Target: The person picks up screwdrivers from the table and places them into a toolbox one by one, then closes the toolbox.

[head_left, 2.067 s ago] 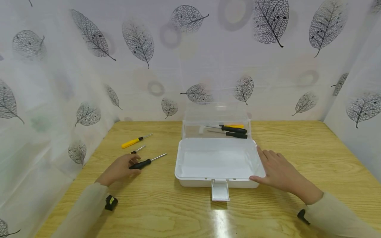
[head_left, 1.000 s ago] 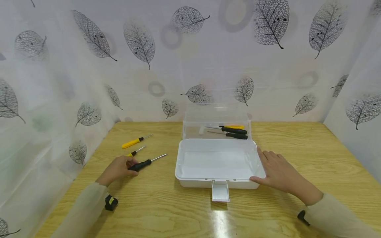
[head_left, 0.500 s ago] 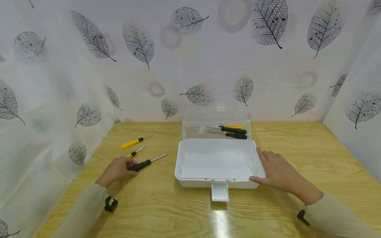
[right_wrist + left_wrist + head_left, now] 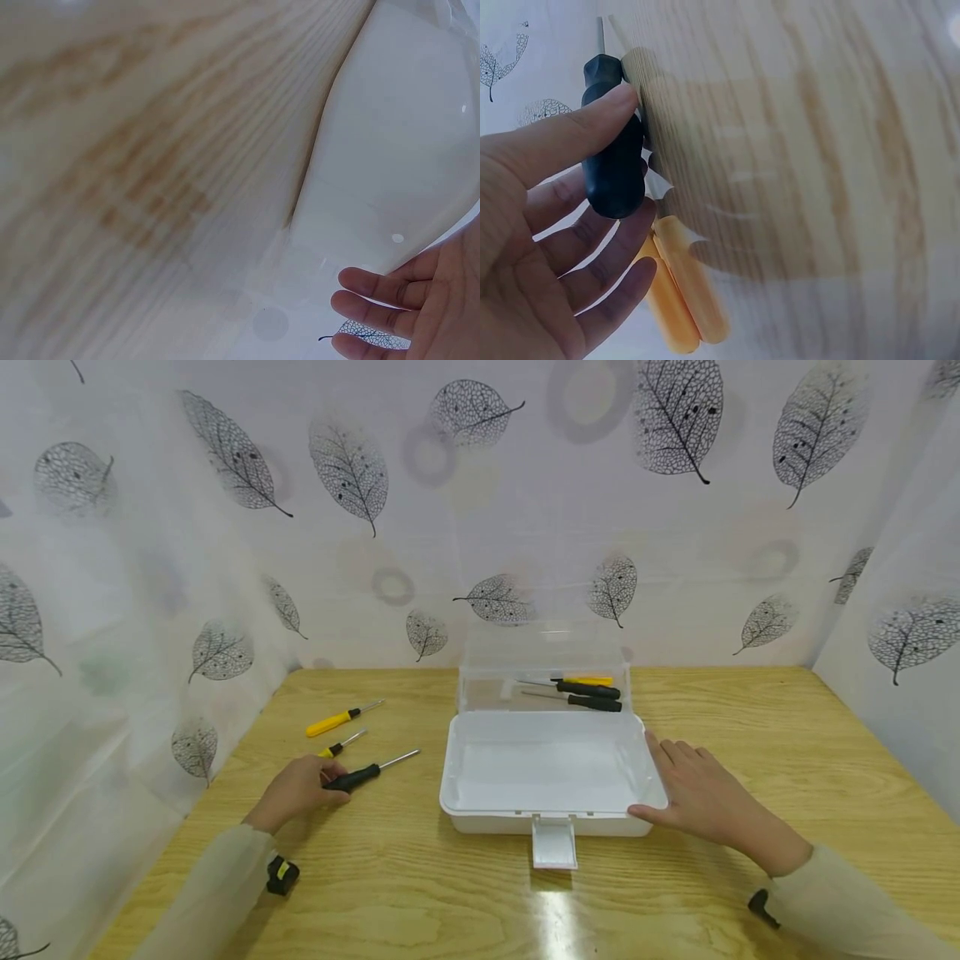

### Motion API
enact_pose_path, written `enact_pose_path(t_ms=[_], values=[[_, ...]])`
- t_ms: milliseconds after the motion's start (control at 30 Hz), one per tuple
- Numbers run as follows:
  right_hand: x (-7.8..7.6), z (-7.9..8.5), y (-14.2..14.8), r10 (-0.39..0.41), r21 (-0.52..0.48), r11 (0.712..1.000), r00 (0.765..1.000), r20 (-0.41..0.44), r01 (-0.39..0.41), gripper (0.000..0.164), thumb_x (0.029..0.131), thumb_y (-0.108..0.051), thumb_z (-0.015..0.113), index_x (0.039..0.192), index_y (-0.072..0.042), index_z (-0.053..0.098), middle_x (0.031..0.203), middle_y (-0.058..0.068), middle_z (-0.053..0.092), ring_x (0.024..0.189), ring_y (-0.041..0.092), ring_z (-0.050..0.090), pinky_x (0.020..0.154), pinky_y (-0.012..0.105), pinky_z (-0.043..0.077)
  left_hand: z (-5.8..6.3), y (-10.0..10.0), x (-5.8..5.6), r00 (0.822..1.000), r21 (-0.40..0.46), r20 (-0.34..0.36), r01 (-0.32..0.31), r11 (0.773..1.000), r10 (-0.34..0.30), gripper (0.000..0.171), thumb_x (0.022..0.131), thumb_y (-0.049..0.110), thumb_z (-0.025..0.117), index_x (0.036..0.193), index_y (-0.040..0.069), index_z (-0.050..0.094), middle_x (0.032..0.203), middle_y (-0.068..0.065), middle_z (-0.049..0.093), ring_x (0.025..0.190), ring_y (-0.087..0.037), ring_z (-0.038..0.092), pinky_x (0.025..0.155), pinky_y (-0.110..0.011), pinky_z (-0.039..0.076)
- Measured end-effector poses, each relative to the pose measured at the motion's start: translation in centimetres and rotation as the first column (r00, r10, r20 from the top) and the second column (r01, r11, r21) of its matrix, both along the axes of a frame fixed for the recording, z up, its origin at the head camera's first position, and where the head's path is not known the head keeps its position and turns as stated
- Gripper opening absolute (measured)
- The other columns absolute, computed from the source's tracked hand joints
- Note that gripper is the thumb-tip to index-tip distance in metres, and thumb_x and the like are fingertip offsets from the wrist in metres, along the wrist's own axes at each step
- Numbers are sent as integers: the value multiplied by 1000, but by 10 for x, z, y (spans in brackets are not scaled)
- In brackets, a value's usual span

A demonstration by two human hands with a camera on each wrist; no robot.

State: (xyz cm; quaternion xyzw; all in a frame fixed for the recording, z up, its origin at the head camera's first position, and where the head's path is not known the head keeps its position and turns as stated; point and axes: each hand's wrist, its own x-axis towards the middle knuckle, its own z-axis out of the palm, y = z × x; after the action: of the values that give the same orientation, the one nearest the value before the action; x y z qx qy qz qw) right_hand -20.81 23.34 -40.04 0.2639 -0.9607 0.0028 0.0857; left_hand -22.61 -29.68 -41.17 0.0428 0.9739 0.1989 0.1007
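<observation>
My left hand (image 4: 298, 789) pinches the handle of a black screwdriver (image 4: 354, 777) at the left of the table, thumb on one side and fingers on the other; its shaft points toward the box. The left wrist view shows the thumb along this black handle (image 4: 613, 161). My right hand (image 4: 701, 789) lies along the right side of an open white plastic box (image 4: 551, 822), thumb at the front corner. Its fingers look fairly straight beside the box wall (image 4: 375, 150) in the right wrist view. Two yellow-handled screwdrivers, one farther (image 4: 330, 723) and one nearer (image 4: 341, 745), lie beyond the left hand.
Behind the box its clear lid (image 4: 543, 647) stands opened back, with two black screwdrivers (image 4: 592, 697) and a yellow-handled tool (image 4: 588, 681) in it. The front latch (image 4: 555, 843) hangs down. A leaf-print curtain (image 4: 525, 510) borders the wooden table (image 4: 405, 885).
My left hand's fingers have closed on the black screwdriver's handle and drawn slightly back, so more of the nearer yellow handle shows. The right hand and box have stayed put.
</observation>
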Motion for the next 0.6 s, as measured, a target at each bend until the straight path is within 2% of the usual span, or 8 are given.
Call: enact_pose_path(t_ms=[333,600], values=[[0,0,0,-2,-1,1000,1000,-3,2,104,78,-68,56,137,14,34,119,28,57,110,41,55,86,53,46,1,1,0,1000,-1,-8,-13,1000,13,35,76,27,77,103,6,69,94,-8,68,82,-19,61,73,-41,50],[0,-1,1,3,-4,1000,1000,-13,-3,103,77,-68,57,136,14,35,119,28,57,109,41,55,86,53,46,1,2,2,999,30,-15,-40,999,41,34,77,25,77,104,6,70,96,-10,68,83,-21,60,72,-42,49]])
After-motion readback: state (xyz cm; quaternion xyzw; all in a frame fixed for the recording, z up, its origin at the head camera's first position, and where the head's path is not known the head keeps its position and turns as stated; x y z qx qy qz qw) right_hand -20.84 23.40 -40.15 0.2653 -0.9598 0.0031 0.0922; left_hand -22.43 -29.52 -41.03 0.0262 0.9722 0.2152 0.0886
